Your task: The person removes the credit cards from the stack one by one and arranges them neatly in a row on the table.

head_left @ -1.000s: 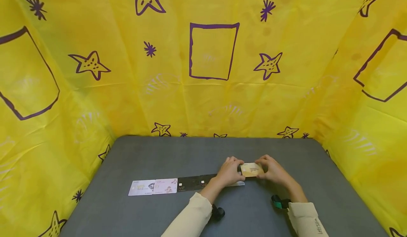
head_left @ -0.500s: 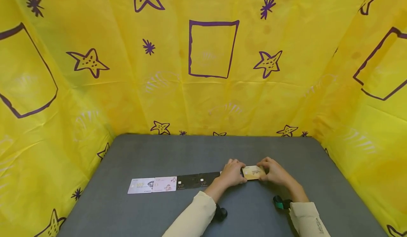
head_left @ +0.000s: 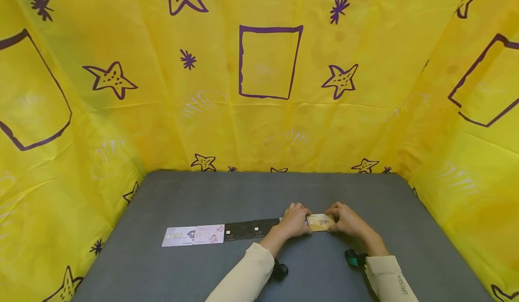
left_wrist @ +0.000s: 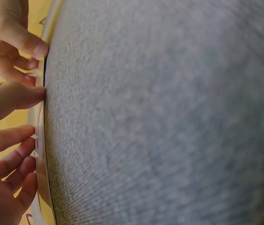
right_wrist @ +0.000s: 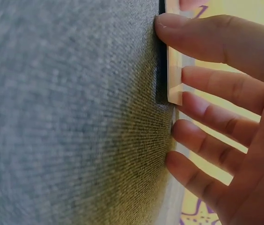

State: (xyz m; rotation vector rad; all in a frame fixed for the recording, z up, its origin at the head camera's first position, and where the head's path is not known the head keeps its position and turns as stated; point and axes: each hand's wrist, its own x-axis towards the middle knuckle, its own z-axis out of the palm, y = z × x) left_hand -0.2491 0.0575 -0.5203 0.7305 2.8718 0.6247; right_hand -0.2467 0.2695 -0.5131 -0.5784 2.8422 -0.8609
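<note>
A gold card (head_left: 319,222) is between my two hands at the right end of a row of cards. My left hand (head_left: 295,221) pinches its left end, thumb at the near edge. My right hand (head_left: 346,219) grips its right end between thumb and fingers. In the right wrist view, a dark gap shows under the card's edge (right_wrist: 174,82), beside the right thumb. The left wrist view shows the left thumb (left_wrist: 22,96) low against the table edge-on. Another card lies mostly hidden beneath the left hand; only slivers of it show.
Leftward along the row lie a white VIP card (head_left: 178,236), a pink floral card (head_left: 208,234), a black VIP card (head_left: 239,231) and a second black card (head_left: 264,226). They rest on a grey table (head_left: 202,275). Yellow patterned cloth (head_left: 267,130) surrounds the back and sides.
Both hands have brought the gold card slightly nearer to me, more in line with the row. The left hand now covers the near edge of the card beneath it.
</note>
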